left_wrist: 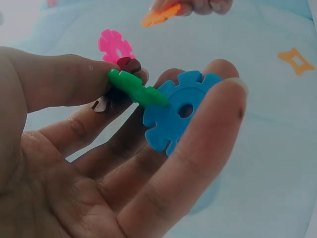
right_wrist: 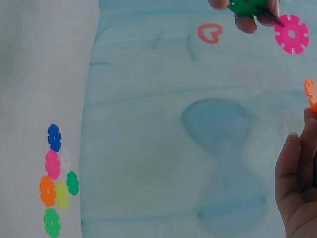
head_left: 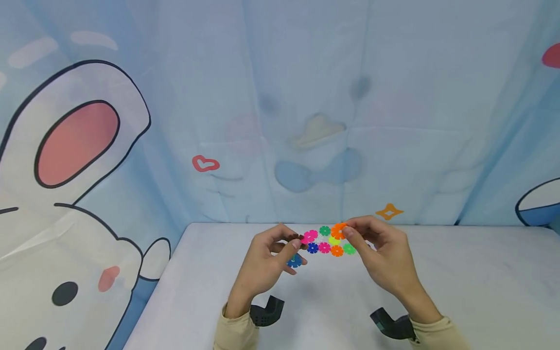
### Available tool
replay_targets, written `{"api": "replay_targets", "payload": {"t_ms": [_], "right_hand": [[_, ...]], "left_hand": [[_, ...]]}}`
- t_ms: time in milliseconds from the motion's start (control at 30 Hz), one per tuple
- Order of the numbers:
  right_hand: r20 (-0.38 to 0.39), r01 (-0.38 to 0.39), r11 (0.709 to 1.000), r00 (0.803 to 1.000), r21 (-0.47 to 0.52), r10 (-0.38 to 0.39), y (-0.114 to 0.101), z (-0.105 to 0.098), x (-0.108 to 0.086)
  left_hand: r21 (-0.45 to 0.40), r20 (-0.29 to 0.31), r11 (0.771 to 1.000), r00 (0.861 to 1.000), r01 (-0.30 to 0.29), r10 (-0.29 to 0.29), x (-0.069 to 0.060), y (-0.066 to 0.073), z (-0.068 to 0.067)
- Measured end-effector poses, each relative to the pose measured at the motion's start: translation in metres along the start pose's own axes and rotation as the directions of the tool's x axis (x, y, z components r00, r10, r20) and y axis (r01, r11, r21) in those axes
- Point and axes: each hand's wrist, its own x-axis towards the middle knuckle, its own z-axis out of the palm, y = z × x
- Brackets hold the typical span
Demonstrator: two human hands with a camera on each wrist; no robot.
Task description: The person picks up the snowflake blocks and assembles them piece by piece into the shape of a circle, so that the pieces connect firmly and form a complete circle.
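One chocolate-brown notched plastic disc (left_wrist: 130,64) pinched between thumb and forefinger of the left grip (head_left: 264,255), with a bright-pink flower-shaped disc (head_left: 310,236) joined on and pointing rightward, plus a leaf-green disc (left_wrist: 131,85) slotted into a sky-blue disc (left_wrist: 168,118) among the other fingers. Opposite, between thumb and fingertips of the right grip (head_left: 385,255), a vivid-orange flower-shaped disc (head_left: 339,231), near the pink but apart. Apparently at a joining step; needed next, probably, slots lined up squarely, then a push. Farther out, on the white worktop (head_left: 323,301), six further notched discs (head_left: 324,248) in blue, pink, orange, yellow and two greens.
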Motion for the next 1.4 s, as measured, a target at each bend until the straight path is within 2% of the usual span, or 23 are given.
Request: {"api": "replay_targets", "payload": {"t_ms": [233,500,833,1033,1167,1233,1400], "right_hand": [[0.006,0.06,0.998,0.998,-0.004,-0.06,-0.006,0.003,-0.002],[0.014,0.11,0.994,0.994,-0.006,-0.11,-0.006,0.006,-0.003],[-0.026,0.17,0.985,0.985,-0.006,-0.17,-0.004,0.014,-0.007],[-0.048,0.165,0.986,0.985,0.023,-0.163,-0.005,0.018,-0.009],[-0.04,0.136,0.99,0.99,0.03,-0.135,-0.005,0.019,-0.009],[-0.013,0.125,0.992,0.992,0.022,-0.124,-0.006,0.018,-0.008],[0.042,0.123,0.99,0.992,-0.063,-0.12,0.003,0.014,-0.003]], "left_hand": [[0.008,0.034,1.0,0.999,0.004,-0.005,0.0,0.004,0.006],[0.068,0.028,0.998,1.0,0.002,-0.004,-0.001,0.005,0.009],[0.118,0.007,0.991,0.998,-0.058,0.058,-0.003,0.007,0.01],[0.15,0.0,0.986,0.997,-0.078,0.079,-0.004,0.008,0.01],[0.112,0.017,0.993,0.999,-0.046,0.045,-0.002,0.006,0.006],[0.076,0.02,0.997,1.0,-0.023,0.022,-0.001,0.004,0.003],[-0.039,0.016,0.999,0.999,0.029,-0.028,0.001,-0.007,-0.012]]}}
